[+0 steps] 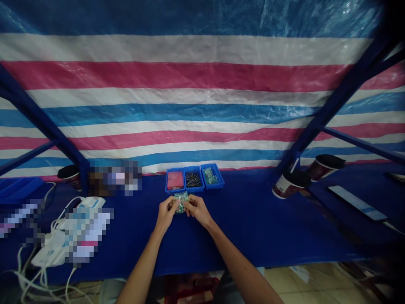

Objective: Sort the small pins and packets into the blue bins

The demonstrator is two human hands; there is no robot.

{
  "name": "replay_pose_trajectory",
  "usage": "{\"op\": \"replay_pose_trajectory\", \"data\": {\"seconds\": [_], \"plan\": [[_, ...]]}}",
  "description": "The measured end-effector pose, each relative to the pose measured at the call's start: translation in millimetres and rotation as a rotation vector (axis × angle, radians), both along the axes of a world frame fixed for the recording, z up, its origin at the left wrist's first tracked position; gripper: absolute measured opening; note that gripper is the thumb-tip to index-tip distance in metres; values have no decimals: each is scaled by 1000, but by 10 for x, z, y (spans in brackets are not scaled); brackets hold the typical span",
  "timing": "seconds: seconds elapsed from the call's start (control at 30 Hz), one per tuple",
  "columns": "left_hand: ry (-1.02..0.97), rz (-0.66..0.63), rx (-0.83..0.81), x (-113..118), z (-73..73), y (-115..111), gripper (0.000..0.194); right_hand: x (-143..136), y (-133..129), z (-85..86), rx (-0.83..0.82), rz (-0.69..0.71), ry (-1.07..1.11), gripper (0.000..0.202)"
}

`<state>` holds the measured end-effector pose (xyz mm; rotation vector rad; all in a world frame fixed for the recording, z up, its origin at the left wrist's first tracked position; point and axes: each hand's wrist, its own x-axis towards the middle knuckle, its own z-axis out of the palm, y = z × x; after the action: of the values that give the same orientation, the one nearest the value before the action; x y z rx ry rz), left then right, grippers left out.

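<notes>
A small green circuit board is held up between both hands, just in front of the blue bins. My left hand pinches its left edge, fingers closed. On the right edge my right hand grips the same board with thumb and fingers. Behind the hands stand three joined blue bins: the left bin holds flat red pieces, the middle one dark screws or pins, and the right one green boards.
The blue table spans the view. White power strips with tangled cables lie left, near blurred items. Lidded cups and a flat phone-like device are at right. Blue metal posts flank a striped tarp.
</notes>
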<state>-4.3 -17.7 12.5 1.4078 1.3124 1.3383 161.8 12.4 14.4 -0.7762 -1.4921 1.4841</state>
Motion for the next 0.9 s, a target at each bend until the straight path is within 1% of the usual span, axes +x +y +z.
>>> {"op": "replay_pose_trajectory", "data": {"seconds": [0.27,0.4,0.5,0.63,0.73,0.9], "plan": [[125,-5,35,-31,-38,19,38,34,40,9,-11,62,-84,40],[145,3,51,-13,-30,6,36,60,37,35,-16,72,-47,41],[130,-40,41,6,-16,3,32,64,26,37,-38,66,-4,41],[101,-98,25,12,-23,8,30,42,35,-16,-18,70,31,40],[113,-82,31,1,-44,9,29,35,44,-38,-5,78,37,40],[156,-44,59,-12,-31,-2,33,50,35,11,-19,97,1,42]]}}
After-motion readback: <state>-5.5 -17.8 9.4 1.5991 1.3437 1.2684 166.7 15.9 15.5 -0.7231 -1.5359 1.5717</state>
